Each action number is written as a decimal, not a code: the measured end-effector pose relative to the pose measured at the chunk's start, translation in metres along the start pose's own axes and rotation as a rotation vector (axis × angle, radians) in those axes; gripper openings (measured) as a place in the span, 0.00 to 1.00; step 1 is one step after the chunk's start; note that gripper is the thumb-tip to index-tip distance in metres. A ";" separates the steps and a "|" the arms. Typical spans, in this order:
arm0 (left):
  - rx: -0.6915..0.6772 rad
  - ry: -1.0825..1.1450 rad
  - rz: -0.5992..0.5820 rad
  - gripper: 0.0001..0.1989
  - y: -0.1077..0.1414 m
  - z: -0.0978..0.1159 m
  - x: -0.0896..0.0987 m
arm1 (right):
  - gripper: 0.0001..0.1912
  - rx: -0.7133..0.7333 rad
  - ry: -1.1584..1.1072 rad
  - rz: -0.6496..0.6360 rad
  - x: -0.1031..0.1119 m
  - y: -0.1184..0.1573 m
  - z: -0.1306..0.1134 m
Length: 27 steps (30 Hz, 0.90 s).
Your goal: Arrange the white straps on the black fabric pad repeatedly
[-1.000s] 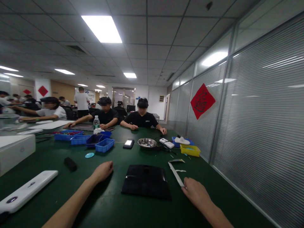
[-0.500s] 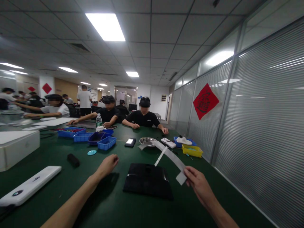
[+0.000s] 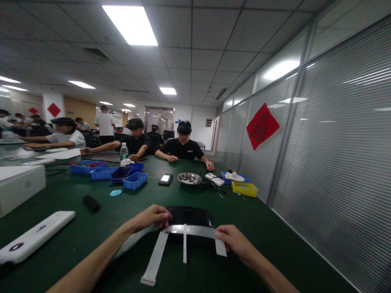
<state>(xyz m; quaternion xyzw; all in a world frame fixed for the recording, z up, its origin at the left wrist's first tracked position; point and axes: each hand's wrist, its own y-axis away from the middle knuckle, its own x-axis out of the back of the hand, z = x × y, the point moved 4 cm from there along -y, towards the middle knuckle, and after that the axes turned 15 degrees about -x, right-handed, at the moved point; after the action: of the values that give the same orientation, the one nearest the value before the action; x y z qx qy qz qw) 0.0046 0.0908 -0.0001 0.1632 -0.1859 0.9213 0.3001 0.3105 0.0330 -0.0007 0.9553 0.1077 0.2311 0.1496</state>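
A whitish strap (image 3: 198, 230) with hanging pieces lies across a black flat object (image 3: 191, 213) on the green table. My right hand (image 3: 233, 240) pinches the strap near its right end. At the strap's left part is my left hand (image 3: 155, 217), fingers bent together over the black object's left edge; whether they grip the strap is hard to tell. One long strap piece hangs down to the left, and a narrow one hangs from the middle.
A white device (image 3: 38, 236) and black block (image 3: 91, 203) are at left. Beyond are blue trays (image 3: 135, 181), a phone (image 3: 165, 179), a metal bowl (image 3: 190, 179) and a yellow tray (image 3: 244, 189). Two people (image 3: 185, 149) sit across the table (image 3: 122, 276).
The strap has come down from the air on the right onto the black object. My left hand has moved right to its left part; my right hand has moved slightly left.
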 end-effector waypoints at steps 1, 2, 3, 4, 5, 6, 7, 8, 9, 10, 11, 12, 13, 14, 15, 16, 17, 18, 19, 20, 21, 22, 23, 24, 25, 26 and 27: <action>-0.004 -0.029 -0.012 0.24 0.000 0.002 -0.001 | 0.17 -0.004 0.022 0.022 0.001 -0.001 0.000; -0.009 -0.054 -0.019 0.23 0.001 0.004 -0.001 | 0.16 -0.005 0.036 0.038 0.001 -0.002 0.000; -0.014 -0.078 -0.023 0.21 0.001 0.007 -0.001 | 0.16 -0.004 0.047 0.048 0.001 -0.004 -0.001; -0.018 -0.100 -0.025 0.20 0.001 0.009 -0.001 | 0.15 -0.003 0.055 0.059 0.002 -0.005 0.000; -0.020 -0.122 -0.027 0.20 0.001 0.010 -0.001 | 0.15 -0.004 0.062 0.067 0.002 -0.007 0.000; -0.020 -0.143 -0.036 0.19 0.001 0.011 -0.001 | 0.15 -0.006 0.068 0.074 0.002 -0.008 0.001; -0.020 -0.167 -0.048 0.18 0.001 0.011 -0.002 | 0.14 -0.007 0.073 0.078 0.001 -0.010 0.001; -0.023 -0.195 -0.062 0.18 0.001 0.011 -0.002 | 0.14 -0.009 0.078 0.079 0.001 -0.012 0.002; -0.029 -0.229 -0.077 0.17 0.000 0.010 -0.003 | 0.14 -0.010 0.085 0.081 0.001 -0.013 0.003; -0.042 -0.270 -0.089 0.17 0.000 0.009 -0.003 | 0.14 -0.011 0.094 0.086 0.001 -0.015 0.004; -0.063 -0.313 -0.098 0.16 -0.001 0.009 -0.003 | 0.14 -0.012 0.104 0.094 0.001 -0.017 0.005; -0.088 -0.354 -0.105 0.15 -0.002 0.009 -0.004 | 0.13 -0.013 0.114 0.104 0.002 -0.018 0.006; -0.114 -0.390 -0.109 0.14 -0.002 0.008 -0.005 | 0.13 -0.011 0.123 0.115 0.002 -0.020 0.006; -0.137 -0.419 -0.112 0.13 -0.003 0.008 -0.006 | 0.13 -0.006 0.132 0.125 0.002 -0.021 0.007; -0.155 -0.442 -0.116 0.13 -0.003 0.008 -0.007 | 0.14 0.000 0.143 0.130 0.002 -0.022 0.007; -0.167 -0.459 -0.124 0.13 -0.003 0.008 -0.009 | 0.14 0.003 0.158 0.137 0.002 -0.022 0.007; -0.175 -0.473 -0.133 0.13 -0.004 0.007 -0.010 | 0.14 0.006 0.178 0.146 0.002 -0.023 0.006; -0.178 -0.485 -0.143 0.13 -0.004 0.006 -0.012 | 0.14 0.013 0.202 0.162 0.001 -0.023 0.006; -0.178 -0.497 -0.154 0.14 -0.004 0.005 -0.013 | 0.14 0.022 0.227 0.182 0.001 -0.022 0.005; -0.175 -0.506 -0.166 0.13 -0.004 0.004 -0.014 | 0.13 0.035 0.251 0.203 0.001 -0.022 0.003; -0.170 -0.513 -0.177 0.13 -0.004 0.002 -0.015 | 0.12 0.049 0.269 0.223 0.001 -0.022 0.002; -0.165 -0.518 -0.184 0.13 -0.004 0.000 -0.015 | 0.12 0.063 0.281 0.238 0.001 -0.021 0.001; -0.161 -0.520 -0.191 0.13 -0.004 -0.001 -0.015 | 0.11 0.073 0.286 0.243 0.001 -0.021 0.001; -0.159 -0.520 -0.195 0.13 -0.004 -0.003 -0.015 | 0.11 0.078 0.290 0.247 0.001 -0.022 0.002; -0.160 -0.519 -0.195 0.13 -0.004 -0.003 -0.016 | 0.12 0.085 0.295 0.248 0.000 -0.022 0.003; -0.161 -0.517 -0.193 0.13 -0.004 -0.004 -0.016 | 0.12 0.093 0.303 0.251 0.000 -0.023 0.004; -0.163 -0.515 -0.191 0.12 -0.004 -0.004 -0.016 | 0.12 0.104 0.317 0.259 0.000 -0.024 0.005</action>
<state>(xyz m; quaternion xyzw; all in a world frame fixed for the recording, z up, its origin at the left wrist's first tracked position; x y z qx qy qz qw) 0.0186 0.0876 -0.0096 0.3838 -0.3133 0.7991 0.3406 0.3092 0.0539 -0.0126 0.9193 0.0181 0.3899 0.0506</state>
